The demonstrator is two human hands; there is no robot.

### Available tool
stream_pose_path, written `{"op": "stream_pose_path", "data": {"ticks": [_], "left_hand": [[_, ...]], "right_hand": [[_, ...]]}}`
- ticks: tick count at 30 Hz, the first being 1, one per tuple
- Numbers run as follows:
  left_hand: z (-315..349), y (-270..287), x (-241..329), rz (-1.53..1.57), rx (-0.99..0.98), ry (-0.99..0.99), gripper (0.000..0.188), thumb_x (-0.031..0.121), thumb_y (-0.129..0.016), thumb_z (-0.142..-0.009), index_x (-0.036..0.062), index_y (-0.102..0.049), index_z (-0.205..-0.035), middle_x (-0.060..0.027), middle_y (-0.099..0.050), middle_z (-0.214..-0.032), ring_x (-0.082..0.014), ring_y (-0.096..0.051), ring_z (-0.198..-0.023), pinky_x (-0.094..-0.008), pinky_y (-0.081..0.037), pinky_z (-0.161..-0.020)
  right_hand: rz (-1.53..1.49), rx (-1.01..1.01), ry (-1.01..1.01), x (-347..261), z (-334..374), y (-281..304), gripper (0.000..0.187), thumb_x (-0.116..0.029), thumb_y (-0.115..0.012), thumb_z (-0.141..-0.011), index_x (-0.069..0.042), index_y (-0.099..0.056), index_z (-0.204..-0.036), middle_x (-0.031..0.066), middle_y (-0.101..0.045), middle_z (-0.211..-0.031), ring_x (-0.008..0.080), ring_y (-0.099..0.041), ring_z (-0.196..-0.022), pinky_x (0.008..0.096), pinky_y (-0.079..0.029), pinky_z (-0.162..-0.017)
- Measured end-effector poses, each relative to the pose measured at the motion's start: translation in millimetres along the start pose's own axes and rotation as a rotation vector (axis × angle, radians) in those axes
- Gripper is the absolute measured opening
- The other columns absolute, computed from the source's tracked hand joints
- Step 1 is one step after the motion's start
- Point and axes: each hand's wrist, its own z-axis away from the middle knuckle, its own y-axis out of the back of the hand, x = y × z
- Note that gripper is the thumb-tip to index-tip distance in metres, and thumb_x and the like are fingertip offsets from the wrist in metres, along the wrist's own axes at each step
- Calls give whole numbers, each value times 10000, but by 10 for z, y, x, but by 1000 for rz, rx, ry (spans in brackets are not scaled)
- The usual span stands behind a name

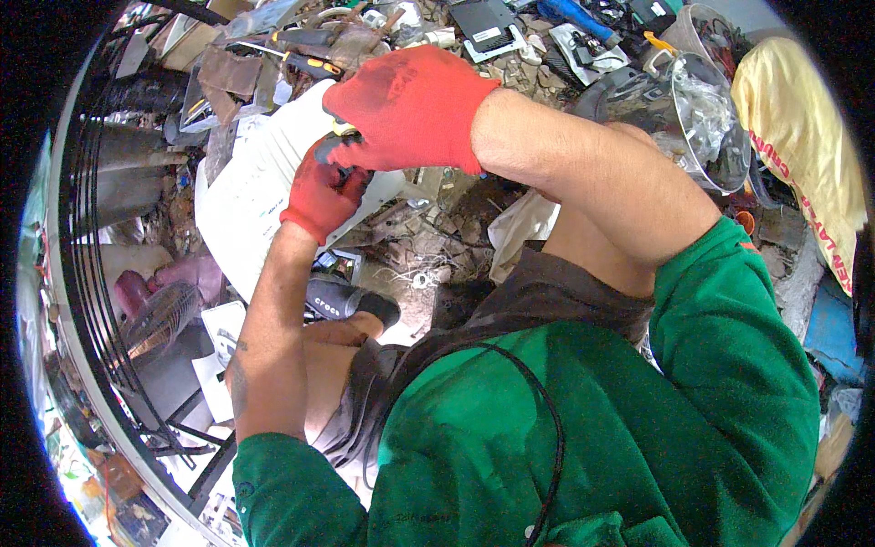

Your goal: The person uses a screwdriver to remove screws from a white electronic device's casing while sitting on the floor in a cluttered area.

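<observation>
Both my hands wear red work gloves with dark, dirty patches and meet above a large white rounded piece [239,211]. My right hand [410,108] is closed, and a bit of yellow and black [341,128], perhaps a tool handle, shows at its fingers. Just below it my left hand [326,193] is closed too, fingers curled up against the right glove. Whatever it grips is hidden by the gloves. Beyond the hands lies a screwdriver [312,66] with a yellow-and-black handle, on top of scrap.
Right of my arm stands a clear bucket [709,123] holding crumpled plastic, beside a yellow sack [793,118]. A black wire rack [87,273] runs along the left. A blue-handled tool [579,18] and flat electronic parts [488,27] lie at the back. Broken debris covers the ground.
</observation>
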Motion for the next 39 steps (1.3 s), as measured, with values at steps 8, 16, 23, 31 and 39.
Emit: {"op": "stream_pose_path", "data": {"ticks": [8,16,23,31,39], "left_hand": [[-33,32,118,4,-31,-42,298,190,-687,-812,72,-643,-1082,-153,-645,-1075,-371,-566,-1035,-424,-456,-913],[-42,77,268,-210,-12,-73,256,250,-661,-842,91,-672,-1042,-155,-649,-1054,-370,-557,-1043,-435,-450,-914],[-29,8,157,-94,56,-158,243,267,-678,-839,83,-682,-998,-142,-662,-1024,-346,-579,-1013,-418,-466,-885],[15,-1,147,17,32,52,306,264,-734,-780,69,-681,-1011,-155,-662,-1017,-338,-605,-983,-406,-490,-841],[28,4,144,-100,76,-144,294,254,-729,-792,115,-668,-1045,-129,-666,-1007,-333,-616,-950,-406,-494,-825]], "right_hand": [[-107,-33,135,89,46,89,367,-392,-609,-820,-111,-591,-1055,138,-664,-974,342,-636,-953,443,-512,-808],[-164,31,318,231,53,39,412,-239,-620,-817,-159,-590,-1220,117,-628,-1131,308,-612,-1040,412,-498,-894],[-34,27,333,155,50,31,398,-254,-637,-809,-140,-579,-1186,110,-631,-1054,322,-631,-957,417,-525,-807],[70,-76,18,-147,80,40,294,-307,-569,-840,-80,-605,-1023,173,-683,-895,379,-672,-850,468,-539,-738],[-27,-58,358,9,70,-91,329,-140,-619,-759,-102,-535,-1074,134,-623,-903,344,-630,-865,426,-517,-706]]}}
